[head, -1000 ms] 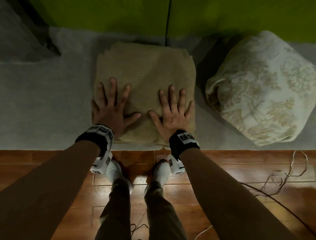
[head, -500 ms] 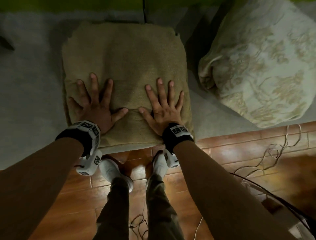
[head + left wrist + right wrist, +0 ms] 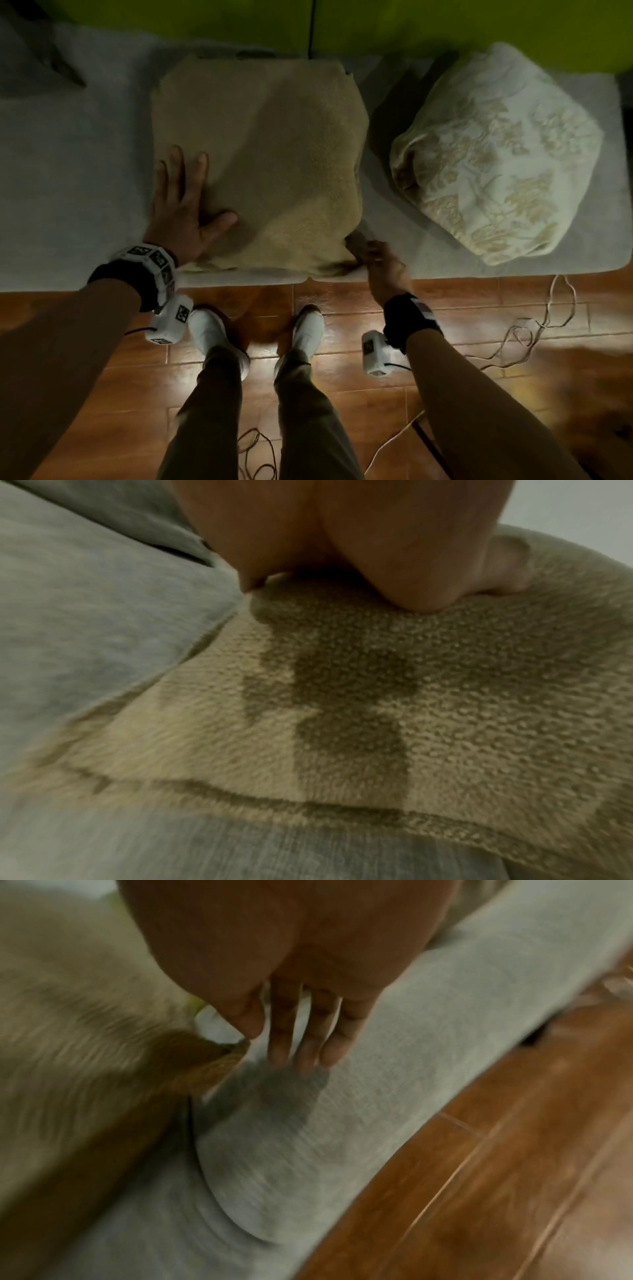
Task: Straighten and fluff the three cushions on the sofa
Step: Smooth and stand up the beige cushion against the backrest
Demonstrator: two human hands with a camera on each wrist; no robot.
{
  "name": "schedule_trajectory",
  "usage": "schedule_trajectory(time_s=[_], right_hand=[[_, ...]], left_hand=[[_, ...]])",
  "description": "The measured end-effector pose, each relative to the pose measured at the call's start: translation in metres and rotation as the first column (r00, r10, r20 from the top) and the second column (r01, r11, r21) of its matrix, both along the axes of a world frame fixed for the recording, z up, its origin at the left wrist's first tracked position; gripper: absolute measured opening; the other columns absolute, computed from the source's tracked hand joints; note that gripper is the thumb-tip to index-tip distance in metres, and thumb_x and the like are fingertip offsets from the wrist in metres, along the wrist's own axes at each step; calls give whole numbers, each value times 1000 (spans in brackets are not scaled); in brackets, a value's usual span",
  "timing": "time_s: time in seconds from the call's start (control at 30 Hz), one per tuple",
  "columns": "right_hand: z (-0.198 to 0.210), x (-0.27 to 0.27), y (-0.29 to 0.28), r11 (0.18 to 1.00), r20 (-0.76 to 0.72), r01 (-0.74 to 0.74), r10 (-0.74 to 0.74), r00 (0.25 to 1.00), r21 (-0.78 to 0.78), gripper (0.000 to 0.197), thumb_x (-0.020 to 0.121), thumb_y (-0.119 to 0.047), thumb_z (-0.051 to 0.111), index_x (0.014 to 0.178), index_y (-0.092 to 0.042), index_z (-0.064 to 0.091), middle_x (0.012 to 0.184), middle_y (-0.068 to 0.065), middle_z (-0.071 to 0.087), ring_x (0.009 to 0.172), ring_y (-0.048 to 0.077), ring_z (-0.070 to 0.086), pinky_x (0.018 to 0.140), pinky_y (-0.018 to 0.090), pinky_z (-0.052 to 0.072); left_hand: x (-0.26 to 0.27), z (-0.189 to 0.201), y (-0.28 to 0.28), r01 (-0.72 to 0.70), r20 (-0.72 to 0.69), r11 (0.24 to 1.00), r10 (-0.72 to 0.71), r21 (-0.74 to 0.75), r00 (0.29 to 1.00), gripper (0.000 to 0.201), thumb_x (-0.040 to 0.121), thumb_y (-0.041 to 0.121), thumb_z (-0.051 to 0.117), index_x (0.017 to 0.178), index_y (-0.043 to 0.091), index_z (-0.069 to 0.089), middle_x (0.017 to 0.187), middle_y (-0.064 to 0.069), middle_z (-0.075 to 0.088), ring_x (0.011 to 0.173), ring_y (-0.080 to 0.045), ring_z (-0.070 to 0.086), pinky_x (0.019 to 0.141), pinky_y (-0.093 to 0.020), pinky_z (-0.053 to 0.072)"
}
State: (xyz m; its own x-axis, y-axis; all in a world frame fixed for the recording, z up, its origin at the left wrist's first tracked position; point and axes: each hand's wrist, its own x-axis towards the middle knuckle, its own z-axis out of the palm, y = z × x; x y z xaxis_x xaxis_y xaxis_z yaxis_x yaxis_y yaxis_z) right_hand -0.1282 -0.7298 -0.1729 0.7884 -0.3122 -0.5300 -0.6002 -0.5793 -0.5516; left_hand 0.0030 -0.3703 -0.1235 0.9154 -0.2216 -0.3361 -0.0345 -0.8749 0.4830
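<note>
A tan fleecy cushion [image 3: 267, 154] lies flat on the grey sofa seat [image 3: 68, 171], square to the front edge. My left hand [image 3: 181, 195] rests flat on its left side, fingers straight; the left wrist view shows the palm [image 3: 342, 534] pressing into the tan cushion [image 3: 377, 696]. My right hand [image 3: 371, 255] is at the cushion's front right corner. In the blurred right wrist view the thumb of my right hand [image 3: 298, 1031] pinches the corner tip of the tan cushion [image 3: 85, 1042], other fingers hanging straight. A cream floral cushion [image 3: 496, 154] sits skewed to the right. No third cushion shows.
A green sofa back [image 3: 445, 24] runs behind the seat. Brown floor tiles [image 3: 479, 342] lie in front, with loose cables [image 3: 534, 329] on the right and my white shoes [image 3: 308, 329] close to the sofa's edge. Bare seat lies left of the tan cushion.
Both hands lay flat on top of the tan cushion. Now the right hand has dropped to its front right corner, and the left hand has slid out to the left side.
</note>
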Motion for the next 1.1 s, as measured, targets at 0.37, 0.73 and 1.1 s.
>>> schedule_trajectory(time_s=[0.37, 0.73, 1.1], right_hand=[[34, 19, -2, 906, -136, 150, -104, 985, 395, 14, 91, -44, 69, 104, -40, 71, 114, 5, 73, 106, 29, 69, 96, 48, 57], [36, 26, -41, 1000, 66, 22, -22, 998, 0, 3, 97, -26, 68, 95, -25, 66, 76, 0, 67, 54, 2, 63, 62, 37, 55], [65, 31, -46, 963, 58, -220, 232, 971, -155, 37, 92, 3, 59, 122, -17, 67, 126, 14, 63, 110, 36, 65, 89, 32, 48]], left_hand=[[-64, 1, 62, -614, -221, 789, 600, 4, 769, 47, 94, 49, 46, 136, 30, 54, 137, -14, 57, 120, -36, 56, 106, -42, 43], [-79, -8, 91, -701, -286, 708, 691, 84, 663, 13, 89, 14, 60, 96, 25, 65, 88, -14, 72, 81, -32, 72, 78, -48, 61], [-57, 16, 78, -590, -198, 806, 585, 36, 787, 51, 90, 35, 66, 137, 23, 51, 132, -12, 54, 112, -35, 60, 93, -45, 51]])
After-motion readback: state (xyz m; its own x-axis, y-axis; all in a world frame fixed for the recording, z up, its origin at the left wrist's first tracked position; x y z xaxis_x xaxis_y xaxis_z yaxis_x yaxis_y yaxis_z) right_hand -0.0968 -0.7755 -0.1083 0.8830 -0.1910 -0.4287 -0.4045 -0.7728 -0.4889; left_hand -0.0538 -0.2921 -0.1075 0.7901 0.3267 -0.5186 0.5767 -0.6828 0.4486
